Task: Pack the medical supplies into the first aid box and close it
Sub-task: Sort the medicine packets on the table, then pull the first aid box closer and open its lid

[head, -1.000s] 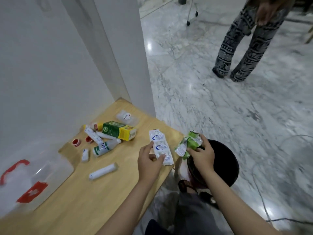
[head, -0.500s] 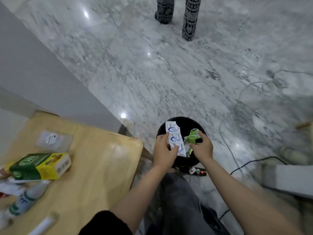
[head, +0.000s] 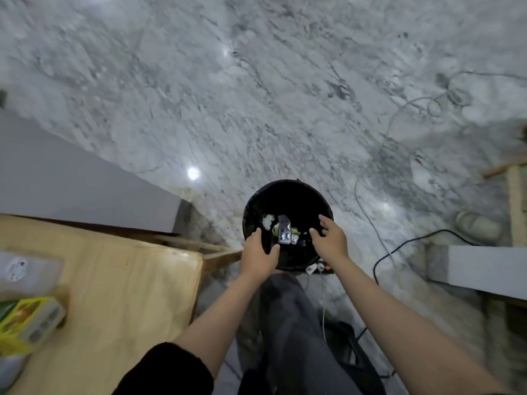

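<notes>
Both hands hover over a black bin (head: 288, 195) on the floor beside the table. My left hand (head: 261, 253) and my right hand (head: 329, 238) are empty, fingers spread above the bin's near rim. Inside the bin lie a white blister strip (head: 284, 233) and a crumpled green wrapper (head: 293, 231). On the wooden table (head: 128, 295) at the left edge, blurred, sit a green and yellow medicine box (head: 27, 320) and a clear packet with a round label (head: 21, 270). The first aid box is out of view.
Marble floor (head: 256, 95) fills the far side. Cables (head: 379, 252) trail across the floor to the right, near a power strip (head: 318, 268) behind the bin. A grey wall block (head: 71, 178) stands behind the table. My dark-trousered leg (head: 293, 323) is below the bin.
The view swung right and down from the table to the bin. Both hands let go of the blister strip and green wrapper, which now lie in the bin.
</notes>
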### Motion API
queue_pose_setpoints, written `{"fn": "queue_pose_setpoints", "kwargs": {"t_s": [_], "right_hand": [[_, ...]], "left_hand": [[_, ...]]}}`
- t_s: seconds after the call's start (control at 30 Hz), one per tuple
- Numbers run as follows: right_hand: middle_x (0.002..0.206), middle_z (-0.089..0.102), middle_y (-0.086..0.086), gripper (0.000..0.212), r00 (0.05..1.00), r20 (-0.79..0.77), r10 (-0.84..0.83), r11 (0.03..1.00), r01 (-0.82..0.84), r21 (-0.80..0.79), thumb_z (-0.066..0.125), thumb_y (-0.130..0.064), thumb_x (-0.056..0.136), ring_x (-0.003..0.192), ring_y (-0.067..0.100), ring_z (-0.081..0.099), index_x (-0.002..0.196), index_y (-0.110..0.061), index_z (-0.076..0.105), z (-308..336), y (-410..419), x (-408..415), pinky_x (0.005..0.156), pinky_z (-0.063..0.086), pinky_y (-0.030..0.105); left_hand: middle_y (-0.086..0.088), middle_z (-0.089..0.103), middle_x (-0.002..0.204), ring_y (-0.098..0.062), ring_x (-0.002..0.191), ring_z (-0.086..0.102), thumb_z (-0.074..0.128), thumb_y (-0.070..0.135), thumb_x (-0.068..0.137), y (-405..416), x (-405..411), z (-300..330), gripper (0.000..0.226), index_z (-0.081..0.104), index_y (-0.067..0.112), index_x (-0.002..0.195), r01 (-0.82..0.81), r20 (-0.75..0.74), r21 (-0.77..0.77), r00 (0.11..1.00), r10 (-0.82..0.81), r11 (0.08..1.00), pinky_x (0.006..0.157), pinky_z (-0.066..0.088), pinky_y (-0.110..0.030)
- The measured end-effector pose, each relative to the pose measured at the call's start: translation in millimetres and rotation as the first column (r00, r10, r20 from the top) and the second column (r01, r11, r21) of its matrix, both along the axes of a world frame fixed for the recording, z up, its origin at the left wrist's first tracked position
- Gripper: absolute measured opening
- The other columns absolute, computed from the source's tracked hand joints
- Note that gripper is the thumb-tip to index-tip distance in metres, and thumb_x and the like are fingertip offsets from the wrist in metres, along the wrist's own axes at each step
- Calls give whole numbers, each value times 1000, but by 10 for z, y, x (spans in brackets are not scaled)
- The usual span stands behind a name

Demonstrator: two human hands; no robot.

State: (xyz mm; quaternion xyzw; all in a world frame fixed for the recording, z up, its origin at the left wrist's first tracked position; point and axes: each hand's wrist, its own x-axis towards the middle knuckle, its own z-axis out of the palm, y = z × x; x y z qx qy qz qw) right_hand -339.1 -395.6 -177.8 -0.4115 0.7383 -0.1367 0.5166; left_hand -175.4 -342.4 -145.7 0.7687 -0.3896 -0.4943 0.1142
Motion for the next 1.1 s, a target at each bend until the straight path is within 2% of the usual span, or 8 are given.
{"fn": "queue_pose_setpoints", "kwargs": {"t_s": [0.13,0.23,0.37,0.47,0.53,0.67,0.9,1.1], "right_hand": [[141,50,8,52,998,60,37,994,-31,-108,58,-23,91,129,22,48,140,-16,43,271,-6,258,105,40,34],[138,53,5,49,987,141,81,975,-49,-215,58,-24,91,127,18,50,138,-18,45,592,23,547,102,40,30],[134,56,0,46,955,228,187,924,-92,-371,57,-24,92,124,11,50,137,-17,47,1087,228,1000,98,39,23],[130,59,-2,41,926,268,264,873,-112,-474,56,-23,93,118,8,53,133,-17,50,1425,525,1336,99,43,26],[125,61,-2,38,905,276,325,839,-140,-526,56,-22,93,113,6,54,130,-18,53,1605,766,1559,95,43,25],[119,64,-2,35,818,256,516,747,-284,-601,56,-20,92,113,9,57,127,-17,55,1822,1336,2006,95,45,28],[115,66,-1,33,555,181,812,525,-559,-641,58,-20,91,109,11,58,124,-18,58,1885,2363,2719,89,44,25],[114,67,2,31,306,119,944,304,-676,-671,60,-17,88,109,17,59,119,-15,61,1903,3031,3174,90,44,28]], "left_hand": [[-6,33,150,-21,140,30,52,37,90,-30,19,341,67,27,12,147,-35,30,-210,999,42,977,113,30,-39],[0,36,147,-10,134,34,52,34,90,53,104,724,63,29,17,146,-117,-11,-354,993,121,928,107,30,-26],[4,35,147,-8,134,35,53,31,91,374,325,1212,60,30,21,145,-207,-11,-517,972,235,831,109,33,-26],[5,38,144,-7,133,36,54,26,91,811,553,1486,57,33,19,143,-316,-29,-602,926,375,734,103,34,-13],[2,40,142,-10,132,37,55,25,90,1171,719,1617,55,36,17,141,-342,26,-645,884,467,683,103,31,-16],[-3,45,139,-16,128,43,59,22,88,1944,1058,1723,53,42,15,138,-439,62,-700,748,661,563,104,36,-28],[-6,47,135,-12,122,43,59,23,88,3308,1445,1715,52,44,11,137,-557,140,-729,449,883,399,90,24,-8],[-8,45,138,-21,128,43,60,23,86,4132,1599,1571,54,44,13,137,-662,164,-707,190,968,250,99,29,-20]]}}
